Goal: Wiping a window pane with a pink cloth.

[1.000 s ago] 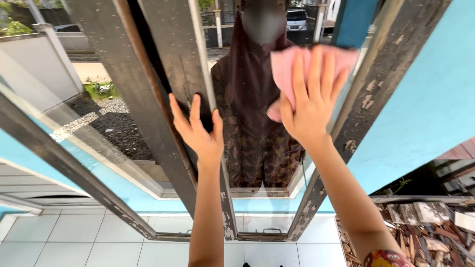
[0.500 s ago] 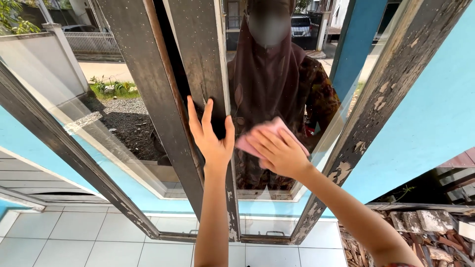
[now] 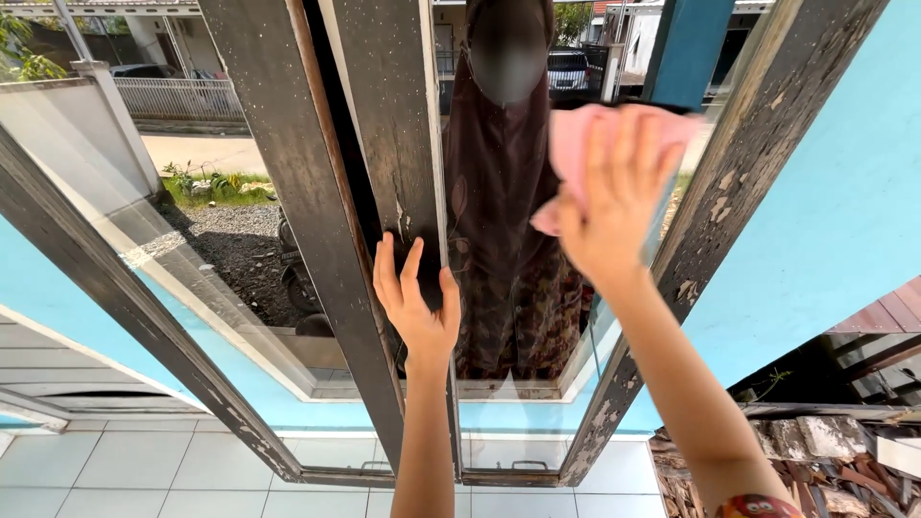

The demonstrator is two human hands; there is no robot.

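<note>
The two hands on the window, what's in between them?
In the head view, only shiny glass pane lies between the left hand and the right hand, which presses a pink cloth.

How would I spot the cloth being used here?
Find the dark, peeling window frame against the blue wall. On the glass pane right of it, the right hand presses a pink cloth flat, the only soft pink thing there.

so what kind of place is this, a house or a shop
Most likely the outside of a house. The right hand presses a pink cloth to a window pane in a peeling wooden frame, set in a blue wall above a white tiled floor.
</note>
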